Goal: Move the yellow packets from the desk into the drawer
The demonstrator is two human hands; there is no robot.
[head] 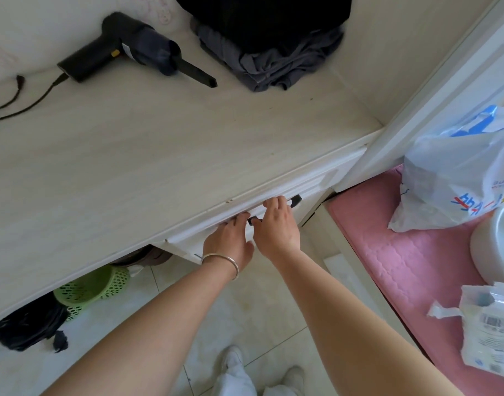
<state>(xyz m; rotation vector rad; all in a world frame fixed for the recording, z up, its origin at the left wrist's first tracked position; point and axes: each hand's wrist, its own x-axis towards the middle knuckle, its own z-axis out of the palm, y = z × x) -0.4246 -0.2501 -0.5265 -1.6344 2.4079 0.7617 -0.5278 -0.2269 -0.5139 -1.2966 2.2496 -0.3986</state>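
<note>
The white drawer (310, 182) sits under the front edge of the pale wooden desk (130, 155), and it looks closed or nearly so. Its black handle (295, 200) runs along the front. My right hand (276, 224) is wrapped over that handle. My left hand (229, 241), with a silver bangle on the wrist, presses flat against the drawer front just left of the handle, fingers spread. No yellow packets show on the desk top.
A black handheld blower (125, 50) with its cable lies at the desk's back left. Dark folded clothes (270, 50) are piled at the back. A green basket (92, 287) and black bag (30, 324) sit under the desk. A plastic bag (456, 172) rests on pink bedding (402, 252) to the right.
</note>
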